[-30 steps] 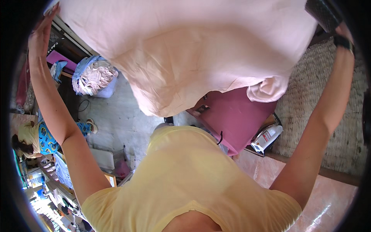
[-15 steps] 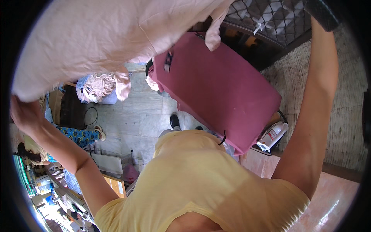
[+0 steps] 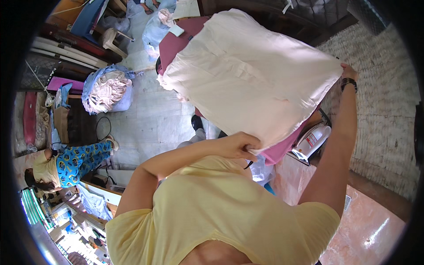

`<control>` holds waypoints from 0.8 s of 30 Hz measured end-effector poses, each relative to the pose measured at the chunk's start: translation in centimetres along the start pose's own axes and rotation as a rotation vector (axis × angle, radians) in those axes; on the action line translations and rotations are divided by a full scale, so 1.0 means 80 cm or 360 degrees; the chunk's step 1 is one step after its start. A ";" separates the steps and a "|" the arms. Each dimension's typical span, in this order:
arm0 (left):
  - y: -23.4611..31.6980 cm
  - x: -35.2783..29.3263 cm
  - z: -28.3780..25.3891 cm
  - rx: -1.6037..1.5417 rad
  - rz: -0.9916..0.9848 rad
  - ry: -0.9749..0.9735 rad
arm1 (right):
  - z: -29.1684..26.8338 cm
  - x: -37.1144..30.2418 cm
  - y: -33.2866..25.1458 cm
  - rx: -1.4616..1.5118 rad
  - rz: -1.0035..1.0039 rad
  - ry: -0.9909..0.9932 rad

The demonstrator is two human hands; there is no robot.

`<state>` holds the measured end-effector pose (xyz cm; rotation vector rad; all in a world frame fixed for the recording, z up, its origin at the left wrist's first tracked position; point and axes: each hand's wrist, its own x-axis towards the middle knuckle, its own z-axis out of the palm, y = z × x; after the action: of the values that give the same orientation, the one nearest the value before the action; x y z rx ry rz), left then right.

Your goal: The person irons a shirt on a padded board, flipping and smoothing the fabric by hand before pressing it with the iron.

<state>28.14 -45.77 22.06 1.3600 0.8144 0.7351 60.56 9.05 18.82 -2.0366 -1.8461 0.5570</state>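
Head view: a pale pink garment (image 3: 251, 73) is held spread in the air above the magenta ironing board (image 3: 278, 152). The left hand (image 3: 240, 145) pinches its near corner, the right hand (image 3: 348, 73) grips the far corner. An iron (image 3: 311, 139) rests beside the board. Even tension at both corners would likely keep the cloth flat.

- The cloth (image 3: 251, 75) hangs spread between both hands, above the tabletop (image 3: 282, 148).
- The left hand (image 3: 238, 145) grips its near lower edge; the right hand (image 3: 349, 73) grips its far right corner.
- The iron (image 3: 311, 141) stands on the tabletop, right of the left hand and below the cloth.
- A bundle (image 3: 108, 90) sits on the floor (image 3: 154, 119), left of the cloth.
- A seated person (image 3: 66, 163) is at the far left, nearer than the bundle.
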 end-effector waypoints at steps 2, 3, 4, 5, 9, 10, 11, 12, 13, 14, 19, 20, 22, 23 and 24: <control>-0.029 0.035 0.018 -0.0079 0.0138 -0.0243 | 0.022 0.004 0.086 -0.1168 -0.0201 0.0397; -0.045 0.037 0.014 0.0083 0.0232 -0.0140 | 0.038 -0.002 0.108 -0.0507 0.0125 0.0243; -0.061 0.040 0.000 0.0238 0.0339 -0.0055 | 0.051 -0.013 0.134 -0.0576 0.0091 0.0307; -0.076 0.042 -0.018 0.0386 0.0449 0.0027 | 0.064 -0.030 0.158 -0.0650 0.0064 0.0370; -0.171 -0.079 -0.162 0.0549 -0.0200 0.1323 | 0.176 -0.297 0.098 -0.0632 -0.0554 0.0130; -0.204 -0.109 -0.211 0.0987 -0.0198 0.1577 | 0.178 -0.371 0.103 -0.0669 -0.0504 0.0013; -0.230 -0.133 -0.261 0.0999 -0.0159 0.1723 | 0.197 -0.443 0.139 -0.0705 -0.0811 0.0363; -0.235 -0.151 -0.287 0.0972 -0.0383 0.1924 | 0.181 -0.513 0.114 -0.0586 -0.0449 -0.0033; -0.266 -0.192 -0.329 0.1366 -0.0349 0.1950 | 0.184 -0.568 0.117 -0.0531 -0.0151 -0.0321; -0.292 -0.225 -0.363 0.1509 -0.0496 0.2035 | 0.196 -0.614 0.135 -0.0518 0.0121 -0.0479; -0.321 -0.222 -0.411 0.1291 -0.0547 0.1784 | 0.170 -0.680 0.119 0.0214 0.1076 -0.0888; -0.321 -0.216 -0.412 0.1482 -0.0689 0.1666 | 0.197 -0.687 0.145 0.0602 0.1149 -0.0655; -0.315 -0.213 -0.417 0.1877 -0.0972 0.1428 | 0.235 -0.699 0.169 0.1258 0.1249 -0.0331; -0.310 -0.210 -0.416 0.1625 -0.0723 0.1583 | 0.238 -0.703 0.164 0.1452 0.1358 -0.0388; -0.308 -0.208 -0.407 0.1361 -0.0480 0.1729 | 0.240 -0.706 0.160 0.1647 0.1450 -0.0458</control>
<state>-8.60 -44.27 -2.32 1.4476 2.3411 0.9164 57.50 -48.67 -0.58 -1.8889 -0.3282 1.6529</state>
